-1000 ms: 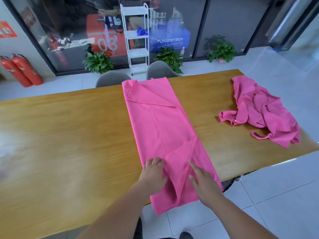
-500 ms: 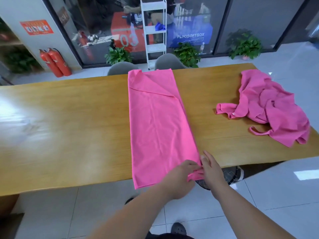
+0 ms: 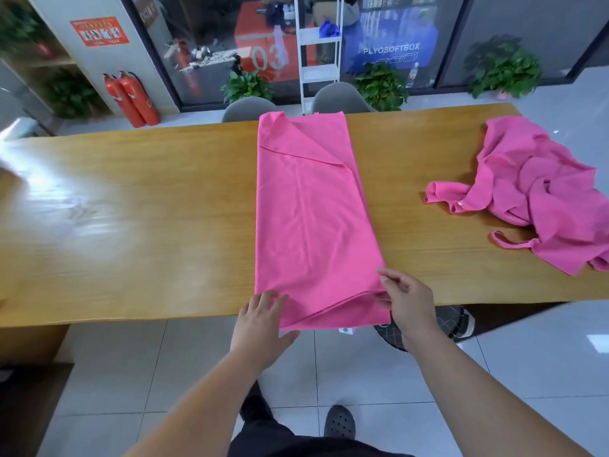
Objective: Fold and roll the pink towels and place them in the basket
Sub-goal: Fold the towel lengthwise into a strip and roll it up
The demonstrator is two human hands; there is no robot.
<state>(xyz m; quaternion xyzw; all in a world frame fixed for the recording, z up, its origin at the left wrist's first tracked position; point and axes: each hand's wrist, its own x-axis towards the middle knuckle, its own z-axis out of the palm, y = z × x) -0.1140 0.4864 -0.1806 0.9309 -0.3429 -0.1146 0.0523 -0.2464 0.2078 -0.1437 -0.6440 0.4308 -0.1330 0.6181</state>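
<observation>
Folded towel on table, long axis running near to far. Left hand lies flat on its near-left corner; right hand apparently pinches its near-right corner.

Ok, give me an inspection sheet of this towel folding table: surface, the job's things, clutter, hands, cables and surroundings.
Surface: wooden table, with glare on its left part.
Job's things: folded towel lies as a long strip across the table, its near end just over the edge; crumpled towel at the right end; basket not seen.
Clutter: nothing seen.
Hands: left hand flat at the strip's near left corner; right hand pinches its near right edge.
Cables: nothing seen.
Surroundings: two grey chairs, white shelf rack, fire extinguishers, potted plants by a glass wall.
</observation>
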